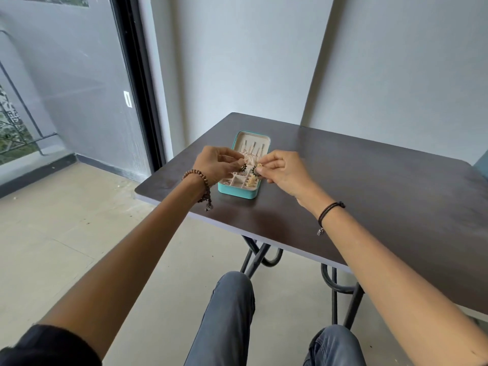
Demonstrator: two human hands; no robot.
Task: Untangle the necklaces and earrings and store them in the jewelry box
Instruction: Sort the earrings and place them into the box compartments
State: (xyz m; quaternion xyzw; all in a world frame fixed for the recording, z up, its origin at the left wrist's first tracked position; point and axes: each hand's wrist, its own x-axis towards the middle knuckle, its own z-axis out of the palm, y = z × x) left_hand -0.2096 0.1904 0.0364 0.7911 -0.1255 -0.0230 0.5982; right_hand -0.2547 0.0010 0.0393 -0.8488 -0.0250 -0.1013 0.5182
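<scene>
The left hand (216, 163) pinches one beaded earring (243, 167) and the right hand (283, 170) pinches a second earring (255, 169), both just above the jewelry box (237, 192).

Wears brown beaded bracelet (203, 180) on left wrist, black cord bracelet (327, 211) on right, black sleeve (45, 347), grey-blue jeans (224, 320).

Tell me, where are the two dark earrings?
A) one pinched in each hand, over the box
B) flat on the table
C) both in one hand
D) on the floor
A: the left hand pinches an earring, the right hand the other earring, above the open box.
</scene>
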